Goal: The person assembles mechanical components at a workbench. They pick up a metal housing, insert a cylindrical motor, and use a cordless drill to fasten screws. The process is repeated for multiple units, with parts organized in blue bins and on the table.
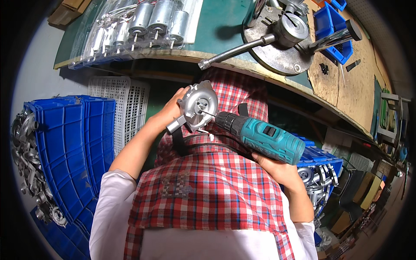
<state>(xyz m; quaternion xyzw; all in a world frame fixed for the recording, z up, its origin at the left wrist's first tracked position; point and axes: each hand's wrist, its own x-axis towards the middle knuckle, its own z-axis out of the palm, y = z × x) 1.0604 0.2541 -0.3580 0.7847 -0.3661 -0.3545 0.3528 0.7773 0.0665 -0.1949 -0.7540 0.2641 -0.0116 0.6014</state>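
My left hand is closed around a round silver metal blower housing, held over my lap with its face turned up. A short outlet tube sticks out of the housing's lower left side. In my right hand is a teal and black cordless drill, its grip hidden beneath its body. The drill's thin bit points left, and its tip meets the centre of the housing, by small dark screw holes. A small white connector on a wire hangs below the housing.
Ahead stands a workbench with a lever press, a tray of silver motors and a blue bin. Loose black screws lie on its wood. Blue crates with metal parts flank me, beside a white basket.
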